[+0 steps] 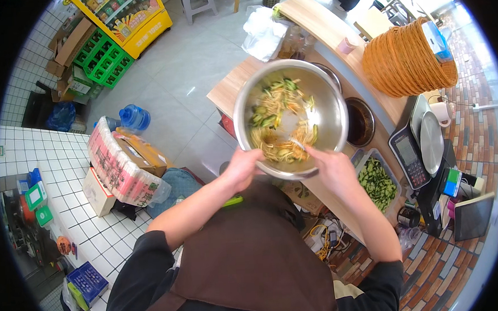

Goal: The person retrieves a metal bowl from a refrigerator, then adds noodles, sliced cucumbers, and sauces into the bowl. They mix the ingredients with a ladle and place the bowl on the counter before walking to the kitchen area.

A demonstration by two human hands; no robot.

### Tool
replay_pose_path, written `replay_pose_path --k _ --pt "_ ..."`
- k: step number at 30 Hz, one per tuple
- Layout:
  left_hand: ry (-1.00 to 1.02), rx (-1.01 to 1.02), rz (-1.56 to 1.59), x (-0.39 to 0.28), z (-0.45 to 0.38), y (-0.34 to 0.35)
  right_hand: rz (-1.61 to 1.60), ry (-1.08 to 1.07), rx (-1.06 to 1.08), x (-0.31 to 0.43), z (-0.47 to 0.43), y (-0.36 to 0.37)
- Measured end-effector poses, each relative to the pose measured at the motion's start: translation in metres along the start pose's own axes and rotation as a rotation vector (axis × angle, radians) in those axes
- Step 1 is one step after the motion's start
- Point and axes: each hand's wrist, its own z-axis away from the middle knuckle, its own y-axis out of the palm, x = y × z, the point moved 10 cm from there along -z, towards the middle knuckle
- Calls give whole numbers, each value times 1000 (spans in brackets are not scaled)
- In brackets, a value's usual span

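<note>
A large stainless steel mixing bowl (332,110) is tilted towards me at the counter's edge. My left hand (246,164) grips its near left rim, thumb at the lip. In the bowl lie pale noodle-like strands (269,151) mixed with green cucumber slices (268,120), spread around a bare patch of metal. My right hand (332,166) reaches over the near right rim and holds a utensil, apparently a metal spoon (297,144), whose tip is among the strands. Blur hides the exact shape of the spoon and the fingers.
Right of the bowl stand a pot of dark liquid (360,121) and a plastic tub of sliced cucumber (377,183). Beyond them are a digital scale (411,148) and stacked wicker baskets (403,61). A white plastic bag (264,29) sits behind the bowl.
</note>
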Motion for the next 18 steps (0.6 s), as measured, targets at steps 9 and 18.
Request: replay_pose_path --k 9,18 --pt "5 -18 52 -15 0 -22 -7 -34 24 32 -42 12" --pt "-6 -25 8 -19 -9 -25 33 -19 -10 19 -64 15"
